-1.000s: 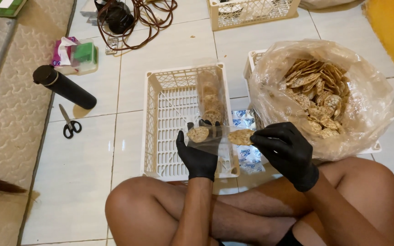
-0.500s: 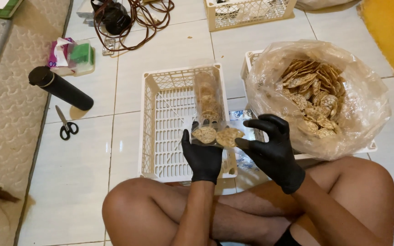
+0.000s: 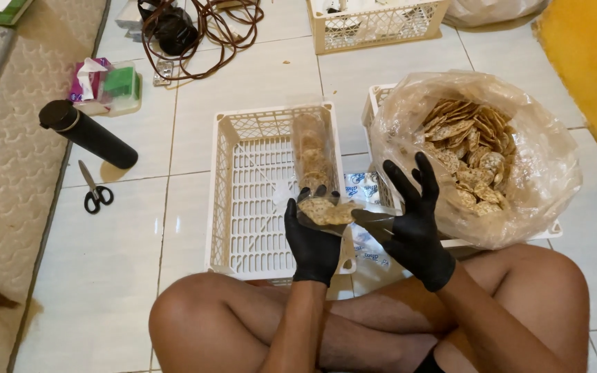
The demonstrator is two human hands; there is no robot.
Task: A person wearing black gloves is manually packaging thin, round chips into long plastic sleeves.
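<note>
Holding clear cracker pouch (image 3: 326,211) over white crate (image 3: 243,200) near edge: left hand (image 3: 312,238) clenched on pouch, long axis sideways toward right hand (image 3: 412,224), fingers spread, released, just beside pouch mouth; cracker bag (image 3: 478,152) right of crate.

Small clear plastic bag (image 3: 329,213) of round brown crackers (image 3: 320,209), lying sideways, mouth open to the right, above the white crate's near edge.

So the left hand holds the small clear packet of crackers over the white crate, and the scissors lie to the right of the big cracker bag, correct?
Not quite. The head view shows the scissors lying on the far left, near the black bottle. The rest holds: the left hand holds the cracker packet over the white crate.
</note>
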